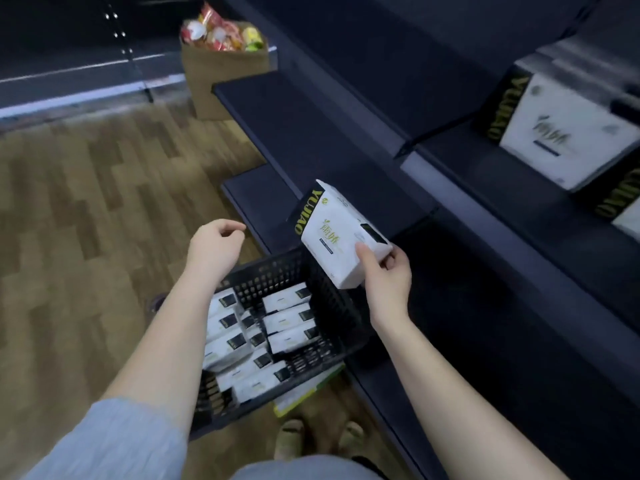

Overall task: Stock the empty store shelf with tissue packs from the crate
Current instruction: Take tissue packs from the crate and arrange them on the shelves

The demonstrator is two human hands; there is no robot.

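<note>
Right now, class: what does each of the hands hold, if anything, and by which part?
The right hand grips a tissue pack by its lower right corner, thumb on the front. The left hand holds nothing.

Wood-grain plank floor [86,220] filling the left of the frame, dark shelving unit [311,133] running up the right side, brown paper bag [221,74] of colourful snack packets at upper centre, dim, bluish light
</note>
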